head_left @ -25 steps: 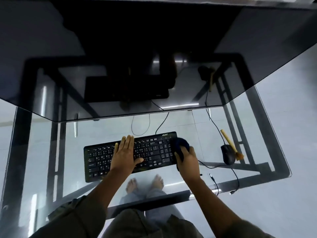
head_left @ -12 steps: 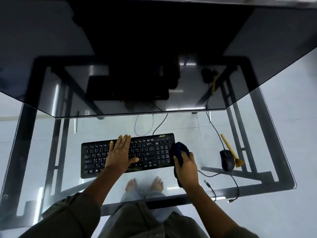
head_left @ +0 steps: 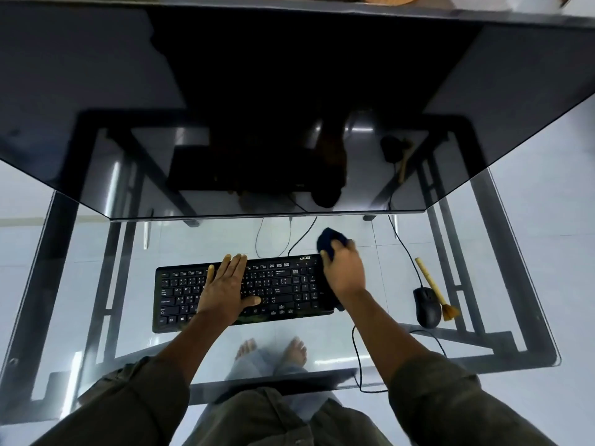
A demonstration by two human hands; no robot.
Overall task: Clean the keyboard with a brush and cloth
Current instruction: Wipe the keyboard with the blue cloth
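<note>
From the head view, the keyboard [head_left: 283, 291] lies flat on the glass worktop [head_left: 96, 284], in the lower middle of the frame, just below the edge of the big dark monitor [head_left: 289, 91]. My left hand [head_left: 227, 291] lies on its middle keys with straight fingers, flat and gripping nothing, pinning it down. My right hand [head_left: 344, 272] is curled round the dark blue cloth [head_left: 328, 239] at the keyboard's upper right corner, with the wad poking out past my fingers.

I judge the keyboard light and stiff, and likely to skate on smooth glass, so a flat palm on top suits it better than lifting. If I must lift it, I'd take it by the two short ends. The keys give under pressure, so I'd wipe lightly. The cloth is soft and bunches easily, so a loose fistful is enough.

The brush [head_left: 431, 288] lies untouched at the right of the frame, just beside the black mouse [head_left: 426, 307]. It has a thin wooden handle, surely light.

The only writing I can read is "acer" [head_left: 305, 258] on the keyboard's top edge. The key legends are too small.
</note>
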